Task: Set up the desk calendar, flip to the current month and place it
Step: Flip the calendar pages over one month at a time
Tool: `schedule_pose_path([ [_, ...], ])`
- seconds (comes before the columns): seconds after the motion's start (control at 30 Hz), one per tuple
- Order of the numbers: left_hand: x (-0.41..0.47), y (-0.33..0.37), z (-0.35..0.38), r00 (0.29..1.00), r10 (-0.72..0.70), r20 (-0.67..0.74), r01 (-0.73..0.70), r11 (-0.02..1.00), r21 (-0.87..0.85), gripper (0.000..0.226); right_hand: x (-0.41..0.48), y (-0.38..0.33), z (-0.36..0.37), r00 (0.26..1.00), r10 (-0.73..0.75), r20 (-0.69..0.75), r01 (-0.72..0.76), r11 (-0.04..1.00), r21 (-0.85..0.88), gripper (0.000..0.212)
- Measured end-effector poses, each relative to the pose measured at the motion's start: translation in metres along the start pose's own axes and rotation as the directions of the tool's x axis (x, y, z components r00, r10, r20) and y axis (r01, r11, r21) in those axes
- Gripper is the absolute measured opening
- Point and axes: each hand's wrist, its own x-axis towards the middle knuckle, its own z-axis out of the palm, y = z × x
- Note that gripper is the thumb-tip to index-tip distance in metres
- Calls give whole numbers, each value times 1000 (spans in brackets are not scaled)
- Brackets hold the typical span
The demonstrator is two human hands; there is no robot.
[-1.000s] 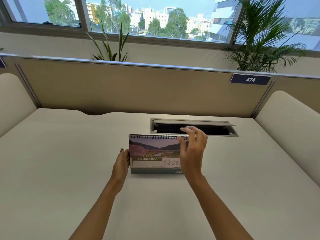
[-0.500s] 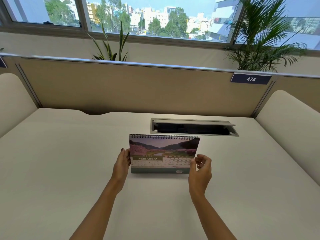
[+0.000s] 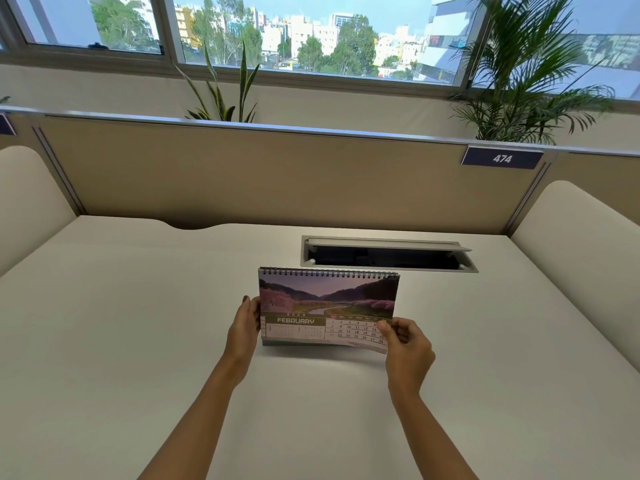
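Note:
A spiral-bound desk calendar (image 3: 325,306) stands upright on the white desk (image 3: 138,341), its front page showing FEBRUARY under a picture of hills and pink trees. My left hand (image 3: 244,329) grips the calendar's left edge and steadies it. My right hand (image 3: 407,344) pinches the lower right corner of the February page between thumb and fingers; that corner is lifted and curls away from the base.
An open cable tray (image 3: 386,256) is set into the desk just behind the calendar. A tan partition (image 3: 242,174) with a 474 label (image 3: 501,158) closes the back. Padded dividers stand at both sides. Plants and a window lie beyond.
My right hand came down from the calendar's top right edge to its lower right corner and took hold of the February page, lifting the corner. My left hand stayed on the left edge.

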Motion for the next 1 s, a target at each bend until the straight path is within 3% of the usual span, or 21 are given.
schedule_pose_path([
  [0.33, 0, -1, -2, 1000, -5, 5, 5, 1000, -3, 48, -7, -1, -3, 984, -170, -47, 165, 982, -90, 19],
  [0.4, 2, 0, -1, 1000, -11, -6, 11, 1000, -7, 48, -10, -3, -5, 987, -157, -41, 154, 986, -55, 11],
  [0.43, 3, 0, -2, 1000, -12, -8, 12, 1000, -4, 48, -11, -5, -8, 996, -89, 4, 89, 996, 10, 16],
  [0.5, 3, -1, -2, 1000, -10, 2, 10, 1000, -1, 49, -9, -11, -15, 969, 153, 196, -196, 954, 226, 40],
  [0.57, 2, -4, -3, 1000, -23, -2, 23, 1000, -2, 50, -7, -21, -25, 841, 315, 439, -490, 789, 371, 48],
  [0.63, 1, -4, -5, 998, -56, -1, 55, 998, -22, 50, -6, -29, -33, 721, 334, 606, -632, 676, 379, 43],
  [0.67, 0, -2, -5, 997, -74, 4, 74, 996, -40, 51, -7, -31, -36, 695, 317, 646, -644, 673, 363, 43],
  [0.73, 0, 1, -6, 992, -117, 45, 121, 989, -86, 52, -6, -36, -37, 697, 222, 682, -598, 703, 384, 44],
  [0.83, -1, 0, -6, 996, -78, 42, 80, 995, -65, 49, -2, -52, -32, 718, -83, 691, -424, 736, 528, 15],
  [0.9, -2, 1, -5, 1000, 8, -27, -8, 1000, -1, 46, 5, -65, -24, 685, -167, 709, -426, 698, 575, 36],
  [1.0, -2, 1, -5, 1000, -4, 6, 3, 999, 36, 45, 13, -90, -12, 759, -236, 607, -227, 778, 586, 33],
])
